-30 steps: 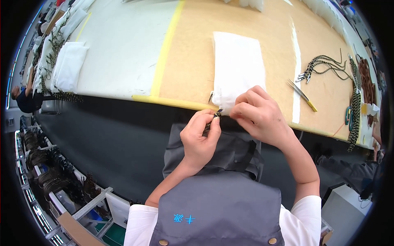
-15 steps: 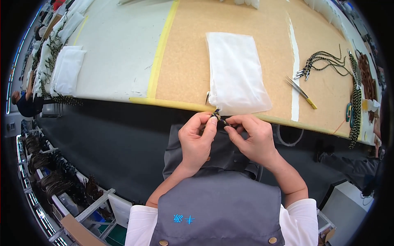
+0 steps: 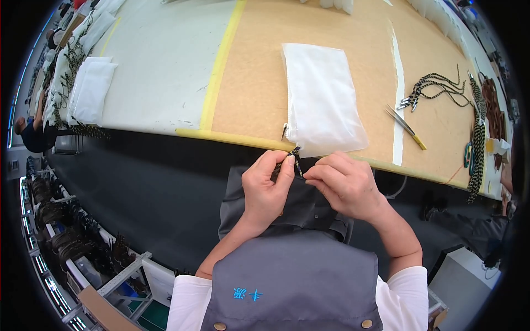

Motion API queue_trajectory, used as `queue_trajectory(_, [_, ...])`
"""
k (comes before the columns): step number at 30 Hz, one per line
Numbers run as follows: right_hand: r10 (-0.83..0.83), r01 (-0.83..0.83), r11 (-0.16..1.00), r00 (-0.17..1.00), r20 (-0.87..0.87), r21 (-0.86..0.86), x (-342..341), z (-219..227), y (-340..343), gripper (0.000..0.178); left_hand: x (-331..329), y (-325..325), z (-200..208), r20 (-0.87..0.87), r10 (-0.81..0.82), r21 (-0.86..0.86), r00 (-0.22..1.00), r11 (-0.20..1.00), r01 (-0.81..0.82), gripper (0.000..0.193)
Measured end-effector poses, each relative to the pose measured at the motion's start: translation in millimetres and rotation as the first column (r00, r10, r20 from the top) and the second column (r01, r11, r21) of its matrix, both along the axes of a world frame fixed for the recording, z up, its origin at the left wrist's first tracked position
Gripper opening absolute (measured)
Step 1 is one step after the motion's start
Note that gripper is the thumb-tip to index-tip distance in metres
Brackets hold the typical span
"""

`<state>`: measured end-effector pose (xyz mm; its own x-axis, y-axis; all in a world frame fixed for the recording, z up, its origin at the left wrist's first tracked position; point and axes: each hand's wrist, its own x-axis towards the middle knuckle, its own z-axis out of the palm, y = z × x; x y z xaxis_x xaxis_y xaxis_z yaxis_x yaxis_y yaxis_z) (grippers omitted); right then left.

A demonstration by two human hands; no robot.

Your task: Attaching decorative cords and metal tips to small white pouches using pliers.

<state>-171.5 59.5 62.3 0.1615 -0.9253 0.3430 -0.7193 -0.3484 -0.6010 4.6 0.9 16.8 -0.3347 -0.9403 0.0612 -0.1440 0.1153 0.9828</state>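
Observation:
A black-and-tan cord (image 3: 298, 164) runs between my two hands at the front edge of the table. My left hand (image 3: 266, 185) pinches it between thumb and forefinger, close to the corner of a translucent white pouch (image 3: 323, 99). The cord meets that corner at a small dark loop or knot; how it is fastened is too small to tell. Thumb and fingertips of my right hand (image 3: 349, 185) are closed on a thin length of the same cord, slightly lower and to the right. A small metal piece (image 3: 285, 130) shows at the pouch's left edge.
Right of the pouch lie tweezers (image 3: 407, 128) with yellow handles and several loose cords (image 3: 433, 88) with metal tips. A long cord bundle (image 3: 478, 132) and small green-handled snips (image 3: 468, 155) are farther right. Folded white pouches (image 3: 91, 91) lie at left, with another person (image 3: 36, 132) beyond.
My right hand has drawn a little away from the left, pulling a thin length of cord out between them. The left hand keeps its pinch.

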Motion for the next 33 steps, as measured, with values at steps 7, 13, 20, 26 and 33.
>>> queue_trajectory(7, [0.069, -0.066, 0.997, 0.996, -0.053, 0.049, -6.8, 14.2, -10.4, 0.017, 2.9, -5.2, 8.1, 0.117, -0.043, -0.092, 0.992, 0.994, 0.053, 0.008])
queue_trajectory(13, [0.135, -0.128, 0.99, 0.984, -0.115, 0.066, -3.3, 21.4, -48.7, 0.009, 0.9, -6.7, -2.0, 0.277, 0.049, -0.49, 0.96, 0.866, 0.097, 0.011])
queue_trajectory(20, [0.171, -0.16, 0.985, 0.957, -0.232, 0.067, 2.9, 19.2, -87.6, 0.008, 1.5, -6.4, -19.9, 0.276, 0.274, -0.763, 0.921, 0.646, 0.036, 0.02])
queue_trajectory(26, [0.158, -0.124, 0.982, 0.955, -0.252, 0.144, 6.4, 21.1, -81.1, 0.003, 3.4, -12.9, -25.3, 0.257, 0.251, -0.821, 0.933, 0.566, 0.074, 0.021])
queue_trajectory(33, [-0.2, 0.158, 0.967, 0.957, 0.208, 0.201, 11.4, 8.8, -14.8, 0.013, -3.1, 5.9, -13.7, 0.002, 0.062, -0.243, 0.998, 0.968, -0.059, 0.007])
